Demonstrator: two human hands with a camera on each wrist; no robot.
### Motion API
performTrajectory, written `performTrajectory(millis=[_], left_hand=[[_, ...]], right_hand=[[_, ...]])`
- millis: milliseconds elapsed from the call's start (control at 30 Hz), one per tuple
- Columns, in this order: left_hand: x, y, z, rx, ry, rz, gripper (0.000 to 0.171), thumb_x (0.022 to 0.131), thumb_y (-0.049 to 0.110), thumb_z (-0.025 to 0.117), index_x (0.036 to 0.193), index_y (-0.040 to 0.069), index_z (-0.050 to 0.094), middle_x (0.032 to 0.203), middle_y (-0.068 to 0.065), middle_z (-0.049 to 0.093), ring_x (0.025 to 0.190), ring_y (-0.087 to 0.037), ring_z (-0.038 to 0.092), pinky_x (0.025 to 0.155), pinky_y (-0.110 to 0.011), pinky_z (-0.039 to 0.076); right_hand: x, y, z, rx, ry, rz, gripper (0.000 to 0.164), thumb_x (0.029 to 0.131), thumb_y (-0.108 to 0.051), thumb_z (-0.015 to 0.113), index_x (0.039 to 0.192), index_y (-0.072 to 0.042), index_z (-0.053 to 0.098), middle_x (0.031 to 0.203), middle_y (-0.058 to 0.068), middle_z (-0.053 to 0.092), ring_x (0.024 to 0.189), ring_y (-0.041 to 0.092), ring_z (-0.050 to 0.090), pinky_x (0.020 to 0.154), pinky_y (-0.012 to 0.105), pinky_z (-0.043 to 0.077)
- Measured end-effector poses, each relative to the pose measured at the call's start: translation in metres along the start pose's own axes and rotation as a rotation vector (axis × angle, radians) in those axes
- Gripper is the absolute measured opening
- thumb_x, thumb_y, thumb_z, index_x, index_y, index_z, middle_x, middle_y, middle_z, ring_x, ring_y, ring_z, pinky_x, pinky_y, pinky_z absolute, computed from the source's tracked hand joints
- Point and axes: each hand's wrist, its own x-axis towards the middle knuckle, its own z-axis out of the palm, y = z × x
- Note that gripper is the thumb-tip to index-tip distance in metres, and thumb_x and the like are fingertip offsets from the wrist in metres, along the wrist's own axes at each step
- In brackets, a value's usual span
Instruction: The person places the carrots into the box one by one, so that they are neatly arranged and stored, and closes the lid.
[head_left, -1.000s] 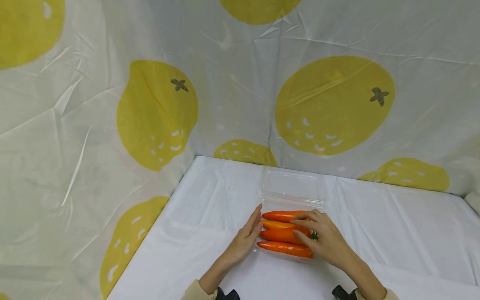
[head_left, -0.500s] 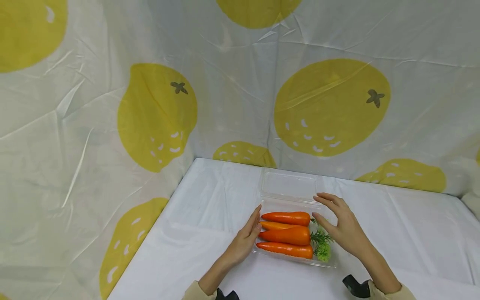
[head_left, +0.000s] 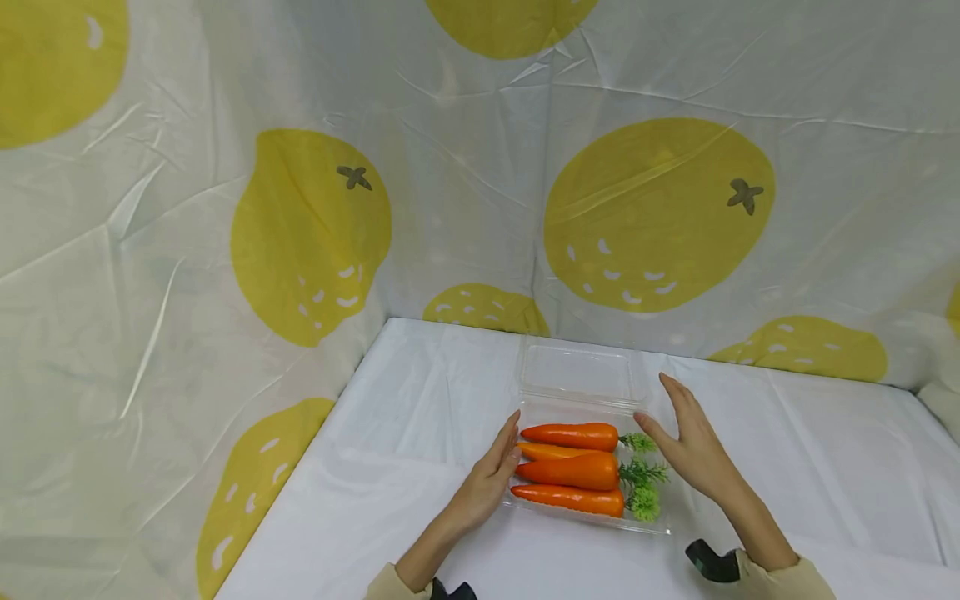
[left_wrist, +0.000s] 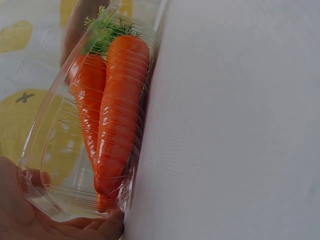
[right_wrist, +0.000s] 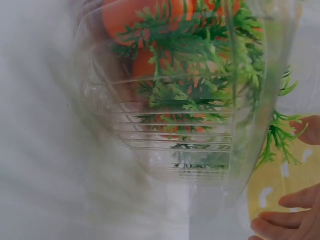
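Observation:
A clear hinged plastic container (head_left: 660,528) lies with its lid (head_left: 577,371) folded back. Inside, several orange carrots with green tops, such as the nearest carrot (head_left: 570,500), lie side by side, tips to the left. My left hand (head_left: 483,483) holds the container's left end, its thumb at the rim; the left wrist view shows this left hand (left_wrist: 30,220) cupped about the corner. My right hand (head_left: 693,446) hovers beside the leafy tops (head_left: 643,479), fingers spread and holding nothing. In the right wrist view, greenery (right_wrist: 280,137) pokes out past the container's rim.
A white cloth (head_left: 420,417) covers the table under the container. Behind and to the left hangs a pale curtain (head_left: 465,183) printed with large yellow lemons. Black wrist mounts sit by both beige sleeves, such as the right sleeve (head_left: 787,581).
My right hand has lifted off the carrots and moved right, its fingers opening out, so the green tops now show. My left hand has stayed at the container's left end.

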Motion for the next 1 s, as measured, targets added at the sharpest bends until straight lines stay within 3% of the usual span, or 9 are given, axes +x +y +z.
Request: performTrajectory(millis=[367, 567, 700, 1000], left_hand=[[0.001, 0.006, -0.001, -0.020, 0.013, -0.026, 0.072, 0.114, 0.028, 0.038, 0.167, 0.016, -0.008, 0.172, -0.024, 0.014, 0.160, -0.039, 0.018, 0.128, -0.056, 0.021], [0.008, 0.007, -0.011, 0.006, 0.054, -0.073, 0.075, 0.113, 0.039, 0.037, 0.167, 0.007, -0.003, 0.170, -0.027, 0.018, 0.159, -0.042, 0.021, 0.128, -0.061, 0.019], [0.018, 0.006, -0.022, -0.006, 0.073, -0.109, 0.075, 0.112, 0.043, 0.037, 0.167, 0.006, 0.000, 0.170, -0.028, 0.019, 0.158, -0.044, 0.023, 0.127, -0.064, 0.021], [0.059, 0.007, -0.047, -0.239, 0.037, -0.176, 0.073, 0.113, 0.034, 0.036, 0.166, 0.005, -0.005, 0.171, -0.028, 0.011, 0.159, -0.040, 0.020, 0.129, -0.052, 0.025]], right_hand=[[0.008, 0.010, 0.004, 0.054, -0.119, 0.082, 0.100, 0.102, -0.047, 0.062, 0.165, 0.001, 0.001, 0.169, 0.034, 0.008, 0.152, 0.059, 0.016, 0.115, 0.081, 0.022], [0.017, 0.013, 0.003, 0.079, -0.148, 0.106, 0.101, 0.102, -0.047, 0.061, 0.164, 0.005, 0.000, 0.169, 0.035, 0.007, 0.152, 0.060, 0.014, 0.116, 0.080, 0.019], [0.023, 0.016, 0.002, 0.099, -0.180, 0.125, 0.102, 0.103, -0.049, 0.059, 0.163, 0.005, -0.004, 0.168, 0.036, 0.006, 0.151, 0.062, 0.015, 0.116, 0.080, 0.021], [0.028, 0.023, 0.000, 0.209, -0.252, 0.186, 0.104, 0.105, -0.050, 0.055, 0.163, 0.000, -0.016, 0.170, 0.034, -0.002, 0.151, 0.064, 0.011, 0.119, 0.076, 0.020]])
